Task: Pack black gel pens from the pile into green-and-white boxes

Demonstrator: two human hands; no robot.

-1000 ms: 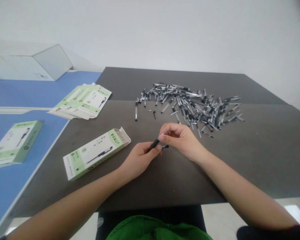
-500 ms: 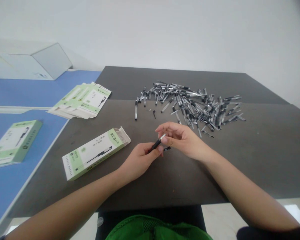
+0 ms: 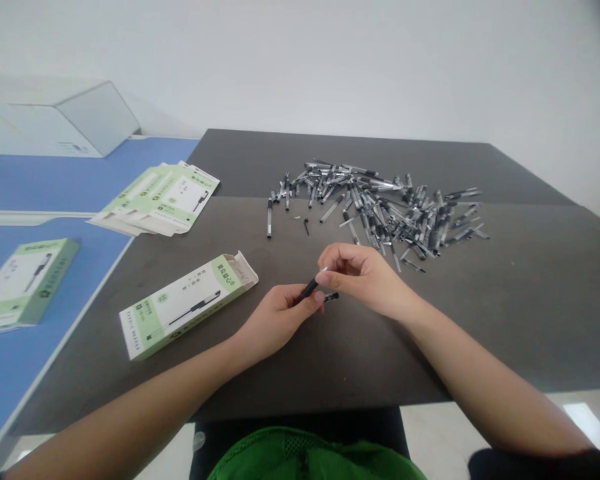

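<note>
My left hand [image 3: 280, 313] is closed around a pen with a black grip [image 3: 309, 289], its tip angled up to the right. A black pen cap [image 3: 332, 297] sticks out beyond the left fingers, just under the pen. With thumb and fingertips, my right hand [image 3: 360, 277] pinches the pen at its pale tip; what exactly lies between those fingers is mostly hidden. Left of the hands lies a green and white pen box [image 3: 190, 303], its end flap open towards the upper right. Past my right hand spreads a heap of black and clear pens [image 3: 385, 213].
Flattened green and white cartons [image 3: 160, 200] overlap at the dark table's left edge. On the blue table [image 3: 95, 250] lies another pen box [image 3: 30, 283], with a large white box [image 3: 55, 123] behind. One pen [image 3: 269, 219] and a small black piece [image 3: 307, 227] lie apart from the heap.
My right fingers have curled in and closed on the pen's tip, where they were more spread. The left hand keeps its hold; the view has shifted slightly.
</note>
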